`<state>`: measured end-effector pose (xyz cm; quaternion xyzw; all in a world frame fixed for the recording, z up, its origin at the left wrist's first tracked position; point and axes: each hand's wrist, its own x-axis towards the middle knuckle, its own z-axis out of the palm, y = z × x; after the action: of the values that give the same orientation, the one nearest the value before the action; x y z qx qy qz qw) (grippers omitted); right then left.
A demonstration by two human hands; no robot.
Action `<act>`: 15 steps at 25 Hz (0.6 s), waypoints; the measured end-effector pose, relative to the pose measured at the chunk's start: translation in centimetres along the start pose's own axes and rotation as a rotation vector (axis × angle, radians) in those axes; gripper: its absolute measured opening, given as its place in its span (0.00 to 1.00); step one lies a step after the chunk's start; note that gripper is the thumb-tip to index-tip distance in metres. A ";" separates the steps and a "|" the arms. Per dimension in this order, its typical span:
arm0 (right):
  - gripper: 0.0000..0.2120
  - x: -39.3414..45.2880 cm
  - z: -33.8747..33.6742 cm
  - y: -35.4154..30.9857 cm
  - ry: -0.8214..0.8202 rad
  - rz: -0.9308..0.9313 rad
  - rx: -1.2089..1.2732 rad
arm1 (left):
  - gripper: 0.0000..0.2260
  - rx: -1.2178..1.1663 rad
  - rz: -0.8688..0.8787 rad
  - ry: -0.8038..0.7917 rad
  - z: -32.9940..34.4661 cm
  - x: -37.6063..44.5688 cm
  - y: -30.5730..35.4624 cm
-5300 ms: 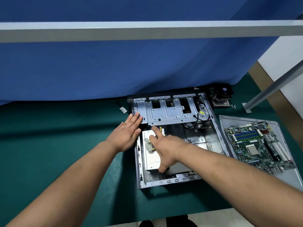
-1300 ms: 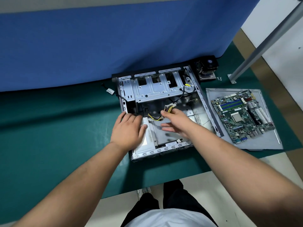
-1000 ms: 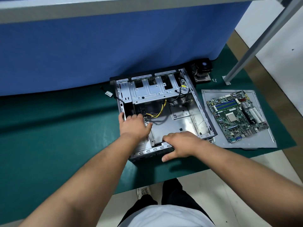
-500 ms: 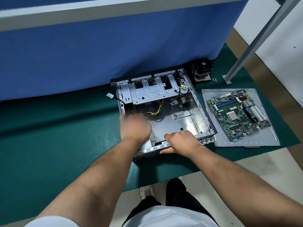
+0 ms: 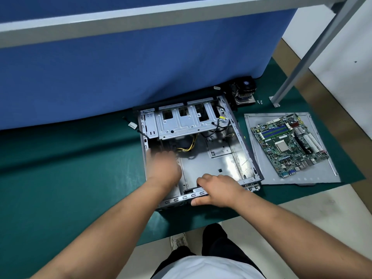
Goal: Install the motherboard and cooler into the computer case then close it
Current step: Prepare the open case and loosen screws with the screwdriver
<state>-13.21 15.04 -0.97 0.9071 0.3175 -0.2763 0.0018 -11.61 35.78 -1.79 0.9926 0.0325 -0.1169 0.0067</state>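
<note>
The open computer case [image 5: 213,164] lies on its side on the green mat, its bare metal floor showing. My right hand [image 5: 218,190] grips the case's near rim, fingers curled over the edge and thumb below. My left hand [image 5: 164,168] is blurred and rests inside the case's left part, hiding what lies under it. The green motherboard [image 5: 289,144] lies to the right of the case on the grey side panel [image 5: 259,174]. The cooler [image 5: 244,90] with its black fan stands behind the case's far right corner.
Yellow and black cables [image 5: 188,148] hang from under the drive cage [image 5: 187,122]. Small screws [image 5: 259,101] lie by a metal frame leg [image 5: 274,100]. A blue partition [image 5: 141,67] stands behind the case. The mat's near edge runs just below the case.
My right hand left the cables inside the case and took hold of the near rim. My left hand shifted slightly over the case's left part and is blurred now.
</note>
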 end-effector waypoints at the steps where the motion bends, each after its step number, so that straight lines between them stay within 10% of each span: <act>1: 0.43 -0.1 -0.6 0.5 -0.028 0.009 0.078 | 0.18 0.019 0.064 -0.018 -0.3 0.6 0.7; 8: 0.28 -0.6 -2.0 4.9 0.130 0.178 0.099 | 0.25 0.015 0.038 -0.346 -1.3 5.9 4.1; 12: 0.17 0.0 -2.4 7.7 0.473 0.225 -0.066 | 0.24 -0.031 0.132 -0.362 -1.0 6.8 3.9; 15: 0.18 0.6 -2.3 9.6 0.432 0.316 -0.117 | 0.19 -0.039 0.198 -0.353 -1.0 6.7 3.5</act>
<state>-6.13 8.14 -0.96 0.9816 0.1806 -0.0537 0.0297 -4.67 32.75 -2.36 0.9547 -0.0644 -0.2873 0.0429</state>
